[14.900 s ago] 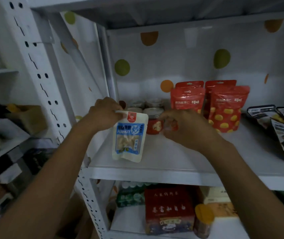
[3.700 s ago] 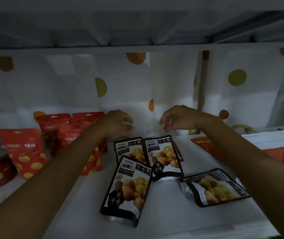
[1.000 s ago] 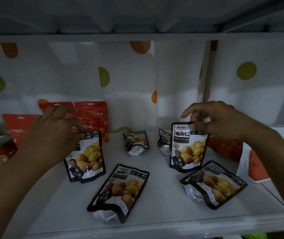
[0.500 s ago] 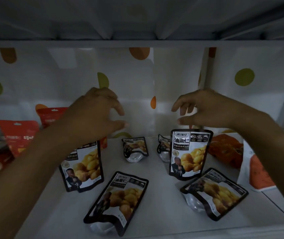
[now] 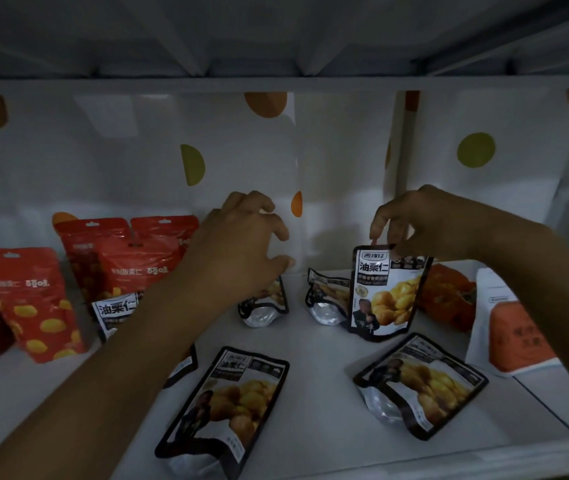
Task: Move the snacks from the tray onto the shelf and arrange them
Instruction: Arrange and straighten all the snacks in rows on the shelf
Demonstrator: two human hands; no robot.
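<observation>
**Right grip pinching a pouch upright on the shelf, left grip spread and empty**

The right grip [image 5: 425, 223] pinched the top edge of the upright pouch [image 5: 385, 296], finger and thumb closed on its seal. The left grip [image 5: 241, 244], well to that pouch's left, hung wide open and held nothing. A slumped pouch [image 5: 328, 299] lay just behind the upright pouch's left edge, and another [image 5: 265, 304] lay farther left under the open fingers. Two flat pouches [image 5: 231, 407] [image 5: 421, 382] lay in front of it on the shelf [image 5: 310, 452], and red packs [image 5: 27, 303] stood far to its left. I judged the soft base risky: released while tilted, the pouch could topple onto its neighbours. The left forearm could also knock over the half-hidden pouch [image 5: 117, 311] beneath it.
</observation>
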